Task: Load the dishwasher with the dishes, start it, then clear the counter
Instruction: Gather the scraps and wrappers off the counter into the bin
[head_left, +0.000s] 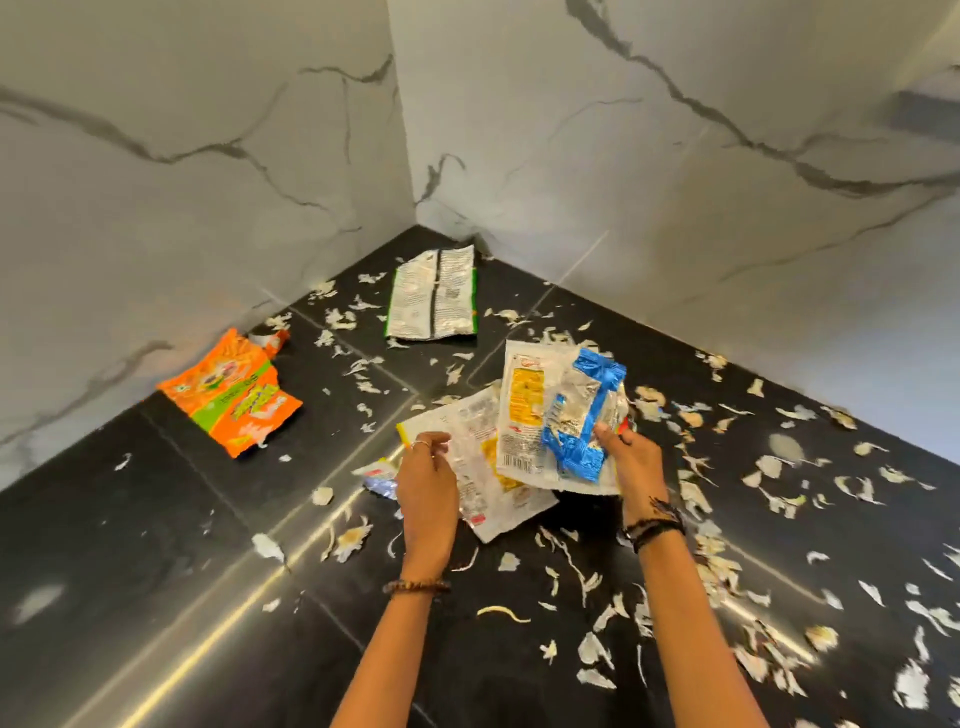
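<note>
The right hand (631, 457) grips a bunch of empty wrappers: a crumpled blue and silver foil packet (584, 421) on top of a flat white and yellow noodle packet (524, 415), lifted just above the black glossy tiled tabletop (156, 545). The left hand (426, 483) has its fingers pinched on the edge of another white and yellow plastic packet (483, 467), which lies on the tabletop partly under the held bunch.

This looks like the counter-clearing step; no dishwasher or dishes are in view. Next would likely be to add that packet to the bunch, then reach well left for the torn orange and green snack bag (231, 397) by the marble wall, and back into the corner for the silver and green pouch (434, 296). The pale onion-like peelings (696, 493) strewn everywhere call for sweeping, not picking.
</note>
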